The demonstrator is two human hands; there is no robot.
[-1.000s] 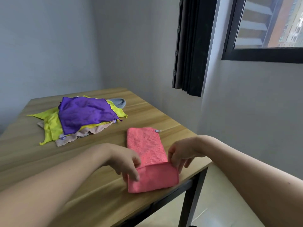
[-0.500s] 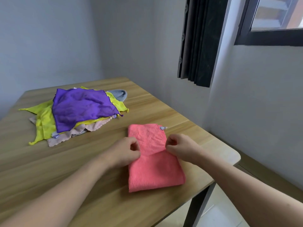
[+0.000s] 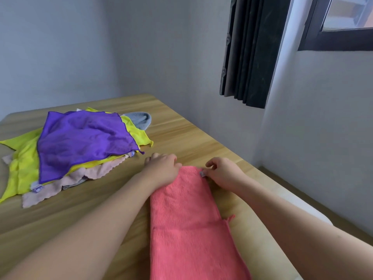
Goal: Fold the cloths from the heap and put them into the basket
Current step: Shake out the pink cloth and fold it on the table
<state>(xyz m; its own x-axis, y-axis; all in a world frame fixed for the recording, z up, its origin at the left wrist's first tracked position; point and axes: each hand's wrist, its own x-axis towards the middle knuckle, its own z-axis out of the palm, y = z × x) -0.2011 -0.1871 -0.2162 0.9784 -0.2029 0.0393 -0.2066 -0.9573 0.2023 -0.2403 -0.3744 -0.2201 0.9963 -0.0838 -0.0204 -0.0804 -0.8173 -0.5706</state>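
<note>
The pink cloth lies flat on the wooden table, near its right edge, as a long strip running away from the person. Its near flap has been carried forward over the past second: 1.0 s ago the fold edge sat close to the near end, 0.5 s ago at mid-length, and now the flap's leading edge meets the far end. The cloth is therefore doubled along its length.

The left hand sits at the far-left corner with fingers curled onto the fabric edge; the grip appears to be a pinch, though the fingertips are hidden. The right hand pinches the far-right corner just beside the small grey tag.

1 corner pokes out along the right side at mid-length, so the layers are not fully aligned. Judgement: this fold is nearly seated, and smoothing or 1 more fold is likely required before stowing.

The heap, with a purple cloth on top of yellow, beige and grey ones, lies well apart to the left, untouched. The basket is not in view.
</note>
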